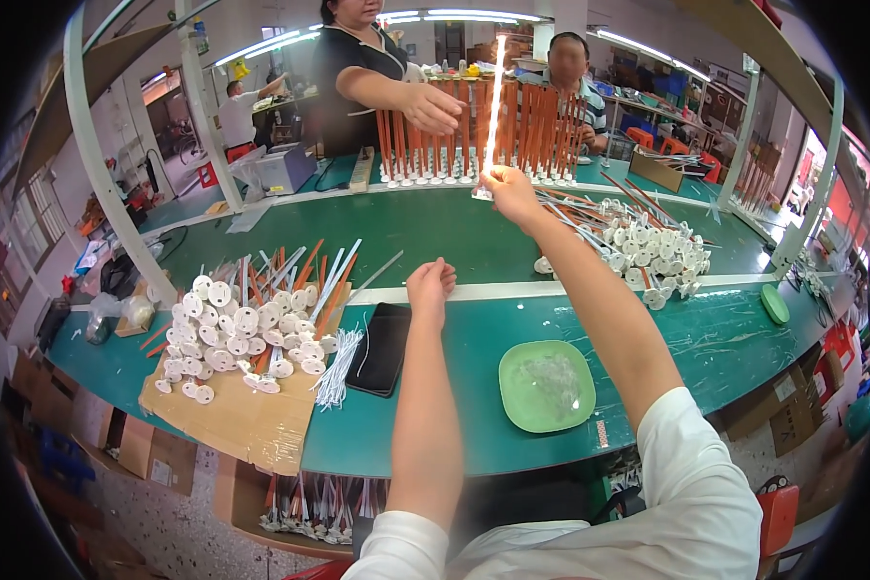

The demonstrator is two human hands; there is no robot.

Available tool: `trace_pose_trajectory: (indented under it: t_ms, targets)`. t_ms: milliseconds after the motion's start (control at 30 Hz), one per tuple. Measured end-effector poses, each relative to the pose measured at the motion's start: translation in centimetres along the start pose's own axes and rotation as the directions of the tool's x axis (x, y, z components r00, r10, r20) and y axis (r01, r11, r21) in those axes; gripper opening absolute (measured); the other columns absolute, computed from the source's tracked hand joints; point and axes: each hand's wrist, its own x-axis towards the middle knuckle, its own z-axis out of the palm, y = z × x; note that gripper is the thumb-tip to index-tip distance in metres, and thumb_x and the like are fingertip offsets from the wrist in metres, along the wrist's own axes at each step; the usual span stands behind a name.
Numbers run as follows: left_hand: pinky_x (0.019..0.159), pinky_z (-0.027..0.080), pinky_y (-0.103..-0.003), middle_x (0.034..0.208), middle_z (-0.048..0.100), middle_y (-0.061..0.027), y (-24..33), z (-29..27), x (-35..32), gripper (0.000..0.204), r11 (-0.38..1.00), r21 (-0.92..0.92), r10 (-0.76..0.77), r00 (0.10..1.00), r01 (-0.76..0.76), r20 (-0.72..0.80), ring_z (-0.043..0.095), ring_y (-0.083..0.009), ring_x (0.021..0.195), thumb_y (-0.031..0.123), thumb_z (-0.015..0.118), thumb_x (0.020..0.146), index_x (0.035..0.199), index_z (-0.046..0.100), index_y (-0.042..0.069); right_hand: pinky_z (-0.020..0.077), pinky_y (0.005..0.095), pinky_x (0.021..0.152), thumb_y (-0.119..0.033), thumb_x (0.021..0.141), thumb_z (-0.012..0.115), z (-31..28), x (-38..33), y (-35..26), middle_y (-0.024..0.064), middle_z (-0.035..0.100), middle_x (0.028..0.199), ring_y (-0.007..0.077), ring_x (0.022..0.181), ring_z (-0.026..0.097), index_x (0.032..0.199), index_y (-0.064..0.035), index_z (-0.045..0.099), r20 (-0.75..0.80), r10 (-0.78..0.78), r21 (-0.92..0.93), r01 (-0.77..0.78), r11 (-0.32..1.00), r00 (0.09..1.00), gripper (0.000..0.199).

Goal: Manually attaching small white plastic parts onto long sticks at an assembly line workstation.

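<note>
Brightly glows a stick (494, 106), right hand (513, 195) clasping it, left hand (429, 290) curled, seemingly empty.

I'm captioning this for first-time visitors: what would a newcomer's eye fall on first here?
Most likely the brightly glowing strip, held nearly upright in the right hand near the top centre. Next, the left heap of white discs on brown cardboard, and a similar right heap on the green tabletop. Behind the glowing strip, many reddish-brown strips stand upright.
</note>
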Motion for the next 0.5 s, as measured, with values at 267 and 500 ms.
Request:
trace_pose_trajectory:
  t_ms: [267, 500]
  targets:
    - [0.067, 0.051, -0.025, 0.088, 0.068, -0.0064, 0.2, -0.5, 0.0, 0.021, 1.000, -0.028, 0.007, 0.999, -0.008, -0.038, 0.063, -0.0136, 0.078, 0.022, 0.062, 0.100, 0.094, 0.066, 0.002, 0.0484, 0.0345, 0.075, -0.029, 0.104, 0.055, 2.2, 1.7, -1.6, -0.0022, 0.066, 0.090, 0.0120, 0.087, 0.061, 0.093, -0.0164, 0.064, 0.207, 0.172, 0.454, -0.250, 0.855, 0.963, 0.019]
    - [0.067, 0.051, -0.025, 0.088, 0.068, -0.0064, 0.6, 0.6, -0.3, 0.021, 0.999, -0.042, -0.026, 0.999, 0.024, -0.048, 0.063, -0.0139, 0.078, 0.022, 0.062, 0.100, 0.094, 0.066, 0.002, 0.0481, 0.0374, 0.078, -0.035, 0.102, 0.057, 2.3, 3.0, -1.6, -0.0022, 0.066, 0.096, 0.0129, 0.091, 0.059, 0.100, -0.0149, 0.065, 0.199, 0.188, 0.428, -0.258, 0.866, 0.962, 0.022]
